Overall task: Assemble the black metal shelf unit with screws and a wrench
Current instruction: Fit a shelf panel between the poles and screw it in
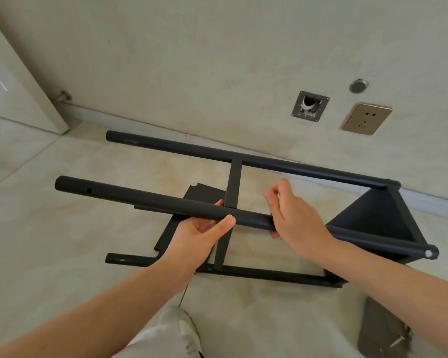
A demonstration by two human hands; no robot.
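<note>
Fingers (pixel 224 223) of the left hand (pixel 199 236) curl round the near black pole (pixel 140 200); the right hand (pixel 292 215) grips it too; the shelf unit (pixel 373 218) lies on its side on the floor (pixel 62 228); a loose shelf plate (pixel 202 195) sits inside; I think it needs screws next; no wrench shows.

Home room: wall socket (pixel 367 118), door (pixel 13 81)
</note>
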